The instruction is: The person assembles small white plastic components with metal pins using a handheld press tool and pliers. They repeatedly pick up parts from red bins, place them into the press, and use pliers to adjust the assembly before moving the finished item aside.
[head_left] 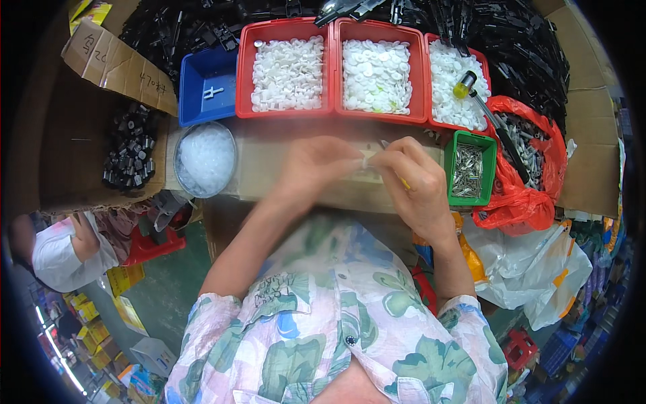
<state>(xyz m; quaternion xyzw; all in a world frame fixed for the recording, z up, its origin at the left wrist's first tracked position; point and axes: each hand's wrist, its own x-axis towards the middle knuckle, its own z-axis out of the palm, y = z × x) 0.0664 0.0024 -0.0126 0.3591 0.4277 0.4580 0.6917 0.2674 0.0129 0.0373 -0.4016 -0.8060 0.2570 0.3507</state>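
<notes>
Item: small white part [367,160], pinched between the fingertips of both hands at the picture's centre, raised above a cardboard-covered table [269,161]; its shape is too blurred to tell. Left hand [316,168] closed about the part from 9 o'clock, right hand [410,178] closed on it from 3 o'clock, seemingly so the two can work it together close to the eyes. Stock ranged at 12 o'clock within arm's reach: three red trays [333,67] of white plastic pieces, side by side and touching. At 11 o'clock, a blue tray [202,101] with one white piece, and below it a round tub [205,158] of clear bits. At 3 o'clock, a green bin [472,165] of metal pins, just beside the right hand. A yellow-handled tool [465,86] rests across the rightmost tray. Black parts [131,151] heaped at 9 o'clock and along the far edge.
</notes>
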